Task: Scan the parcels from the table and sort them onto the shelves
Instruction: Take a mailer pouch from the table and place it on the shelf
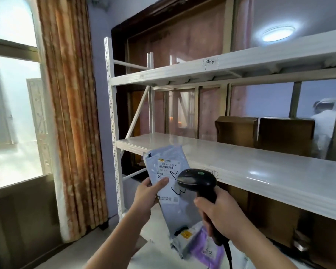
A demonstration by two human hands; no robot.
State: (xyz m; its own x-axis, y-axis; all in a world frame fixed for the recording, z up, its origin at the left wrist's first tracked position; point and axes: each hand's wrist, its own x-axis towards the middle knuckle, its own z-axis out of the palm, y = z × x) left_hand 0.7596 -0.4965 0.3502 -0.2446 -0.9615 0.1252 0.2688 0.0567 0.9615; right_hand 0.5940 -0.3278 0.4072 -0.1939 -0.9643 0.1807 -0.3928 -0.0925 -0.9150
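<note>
My left hand [148, 193] holds a pale blue-grey parcel bag [169, 171] by its left edge, thumb on its printed label, in front of the middle shelf [260, 167]. My right hand [219, 216] grips the handle of a black barcode scanner [197, 181], whose head points at the parcel's label. Both are raised at about the height of the shelf's front edge. The lower part of the parcel is hidden behind the scanner and my right hand.
A white metal rack has an upper shelf [202, 70] and two brown cartons [264, 133] at the back of the middle shelf. More cartons stand below. A purple bag [208, 249] and a white parcel [180, 239] lie low down. A curtain [70, 113] hangs at the left.
</note>
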